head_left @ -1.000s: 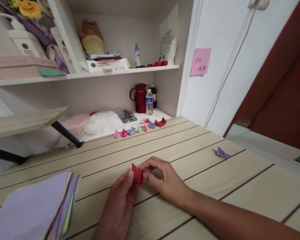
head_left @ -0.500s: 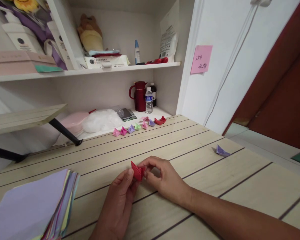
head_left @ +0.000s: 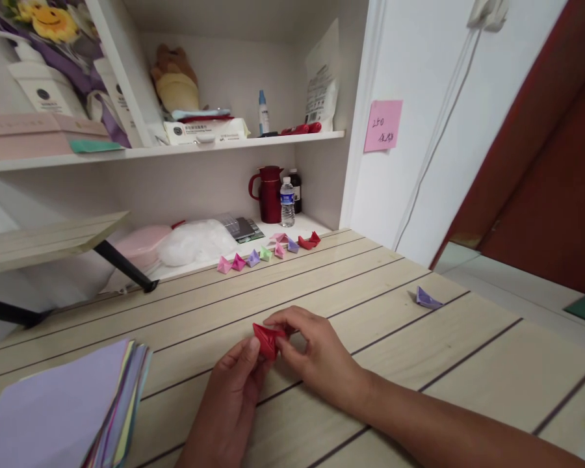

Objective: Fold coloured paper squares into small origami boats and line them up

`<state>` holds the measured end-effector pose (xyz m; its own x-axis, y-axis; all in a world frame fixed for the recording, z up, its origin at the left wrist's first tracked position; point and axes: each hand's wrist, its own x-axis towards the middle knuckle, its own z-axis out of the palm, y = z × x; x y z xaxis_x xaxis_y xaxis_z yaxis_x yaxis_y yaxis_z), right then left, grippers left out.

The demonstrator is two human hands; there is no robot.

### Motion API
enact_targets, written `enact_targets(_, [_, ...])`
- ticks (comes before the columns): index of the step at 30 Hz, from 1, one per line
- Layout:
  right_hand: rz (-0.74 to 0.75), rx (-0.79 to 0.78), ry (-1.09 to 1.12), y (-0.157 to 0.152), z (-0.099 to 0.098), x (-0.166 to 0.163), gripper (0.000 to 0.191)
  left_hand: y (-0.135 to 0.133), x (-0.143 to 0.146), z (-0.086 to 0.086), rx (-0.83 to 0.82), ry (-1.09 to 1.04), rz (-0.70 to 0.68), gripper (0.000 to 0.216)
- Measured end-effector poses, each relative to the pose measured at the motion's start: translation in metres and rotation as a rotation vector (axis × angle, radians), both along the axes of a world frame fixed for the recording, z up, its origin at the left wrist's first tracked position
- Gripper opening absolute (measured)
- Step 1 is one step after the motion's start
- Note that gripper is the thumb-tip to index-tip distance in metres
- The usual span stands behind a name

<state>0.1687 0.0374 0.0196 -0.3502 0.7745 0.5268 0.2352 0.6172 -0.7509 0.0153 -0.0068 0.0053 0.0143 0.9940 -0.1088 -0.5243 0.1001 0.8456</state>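
Note:
A small folded red paper boat point(head_left: 266, 342) is held just above the wooden tabletop between both hands. My left hand point(head_left: 238, 383) pinches its left side with the thumb on the near face. On the other side, my right hand point(head_left: 316, 344) grips the right end between thumb and fingers, hiding part of it. Beyond the hands, a row of small folded paper pieces in pink, purple, green and red point(head_left: 266, 253) stands along the table's back edge. A lone purple folded paper boat point(head_left: 427, 298) lies off to the right.
A stack of coloured paper sheets point(head_left: 63, 403) lies at the left front. At the back are a dark red jug point(head_left: 271, 195), a water bottle point(head_left: 287, 203) and a white plastic bag point(head_left: 195, 242). A raised wooden stand point(head_left: 53, 237) occupies the left.
The right fingers have closed further over the red paper boat's right end, and the boat has turned slightly. The camera view has shifted a little; both hands keep hold.

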Motion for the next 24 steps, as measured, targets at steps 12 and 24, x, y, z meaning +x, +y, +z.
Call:
enact_targets(12, [0.106, -0.009, 0.068, -0.001, 0.007, 0.008, 0.034, 0.000, -0.003, 0.006, -0.016, -0.034, -0.058, 0.018])
enact_targets(24, [0.103, -0.051, -0.022, 0.000, 0.011, 0.014, 0.028, 0.001, -0.003, 0.005, -0.020, 0.030, -0.093, 0.022])
